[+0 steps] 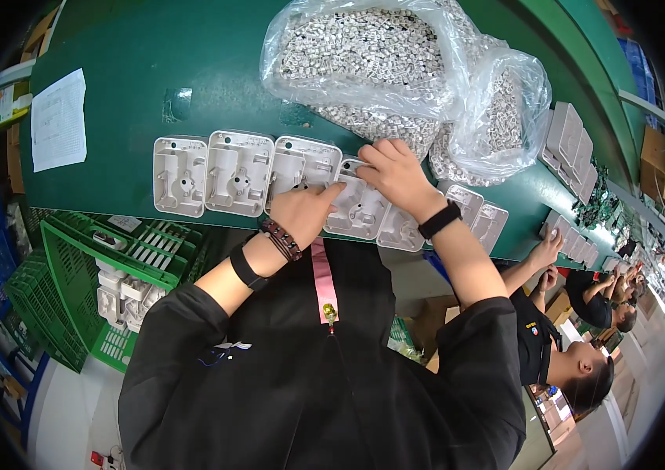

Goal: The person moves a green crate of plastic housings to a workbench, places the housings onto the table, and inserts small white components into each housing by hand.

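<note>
A row of light grey plastic housings lies along the near edge of the green table (125, 168). My left hand (301, 210) reaches over the third housing (289, 163), and its fingers grip the left side wall of the fourth housing (364, 211). My right hand (399, 178) is bent over the top of that same fourth housing, fingertips pressed together inside its upper end. Whatever sits between those fingertips is hidden. Left of my hands are two more open housings, a first (180, 176) and a second (239, 174), each with a round dark-centred fitting inside.
Clear plastic bags (364, 55) full of small whitish parts stand behind my hands. A paper sheet (58, 120) lies at far left. Below the table edge, a green crate (105, 274) holds more housings. Co-workers (559, 352) sit on the right, beside stacked grey housings (569, 149).
</note>
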{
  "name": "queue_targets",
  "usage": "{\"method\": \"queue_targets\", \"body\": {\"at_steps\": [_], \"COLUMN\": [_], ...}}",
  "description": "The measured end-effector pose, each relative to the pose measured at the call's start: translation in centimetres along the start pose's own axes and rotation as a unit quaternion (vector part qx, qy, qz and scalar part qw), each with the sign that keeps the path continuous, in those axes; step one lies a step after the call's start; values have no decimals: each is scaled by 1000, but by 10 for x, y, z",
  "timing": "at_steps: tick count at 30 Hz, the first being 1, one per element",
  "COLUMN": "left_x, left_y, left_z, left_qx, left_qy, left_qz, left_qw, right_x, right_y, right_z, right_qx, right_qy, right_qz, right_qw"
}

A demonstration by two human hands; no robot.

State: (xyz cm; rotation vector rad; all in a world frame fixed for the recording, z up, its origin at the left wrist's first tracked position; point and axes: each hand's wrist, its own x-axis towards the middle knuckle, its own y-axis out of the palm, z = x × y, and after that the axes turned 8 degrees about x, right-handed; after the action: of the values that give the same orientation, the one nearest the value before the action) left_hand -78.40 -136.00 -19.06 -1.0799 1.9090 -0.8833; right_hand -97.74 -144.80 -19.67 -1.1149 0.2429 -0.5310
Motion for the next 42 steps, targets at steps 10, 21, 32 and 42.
{"method": "queue_targets", "body": {"at_steps": [10, 21, 32, 42], "left_x": [-1, -5, -22, -20], "left_y": [-1, -46, -22, -36], "left_z": [3, -12, -39, -9], "left_qx": [-1, -590, -491, -181], "left_qy": [-19, -170, -59, -179], "left_qz": [12, 130, 71, -11], "left_qw": [1000, 778, 866, 967], "right_x": [7, 12, -37, 15], "right_y": [-10, -10, -27, -25], "right_z": [-3, 113, 109, 73], "right_qx": [2, 257, 318, 250], "right_qy": [-52, 242, 216, 139], "right_qz": [27, -161, -234, -188], "right_qw": [998, 922, 893, 940]}}
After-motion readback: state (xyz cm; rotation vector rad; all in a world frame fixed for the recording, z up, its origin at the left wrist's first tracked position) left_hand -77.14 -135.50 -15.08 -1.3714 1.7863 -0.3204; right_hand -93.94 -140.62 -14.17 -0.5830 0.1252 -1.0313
